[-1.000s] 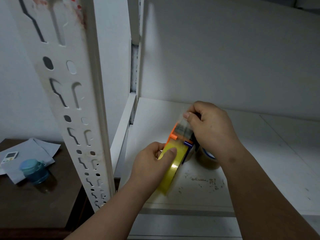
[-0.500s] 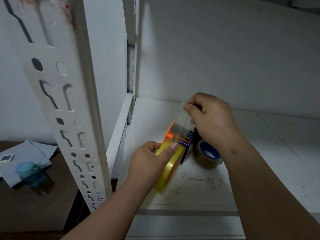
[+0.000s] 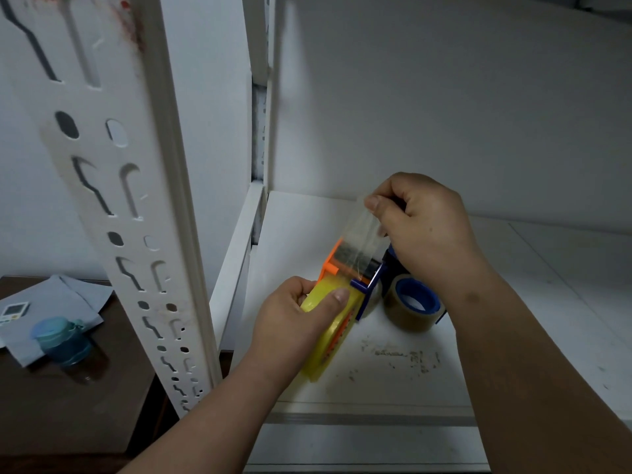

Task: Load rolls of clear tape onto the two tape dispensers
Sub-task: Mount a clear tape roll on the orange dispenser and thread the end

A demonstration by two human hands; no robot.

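My left hand [image 3: 294,319] grips a yellowish roll of clear tape [image 3: 328,340] seated in an orange and blue tape dispenser [image 3: 349,268], held just above the white shelf [image 3: 513,302]. My right hand [image 3: 420,227] pinches the free end of the tape strip [image 3: 362,234], which stretches up from the dispenser's front. A second roll of clear tape [image 3: 410,311] with a blue core lies flat on the shelf just right of the dispenser, under my right wrist. A dark blue part behind it is mostly hidden by my right hand.
A white perforated shelf upright [image 3: 130,217] stands close at the left. Beyond it, a dark wooden table [image 3: 68,405] holds a blue lidded jar [image 3: 61,340], grey paper [image 3: 68,299] and a small white device [image 3: 13,311]. The shelf's back wall [image 3: 444,97] is near.
My right hand has drawn the tape strip further up and away from the dispenser. The blue-cored roll, earlier mostly covered, now shows. My left hand keeps its hold.
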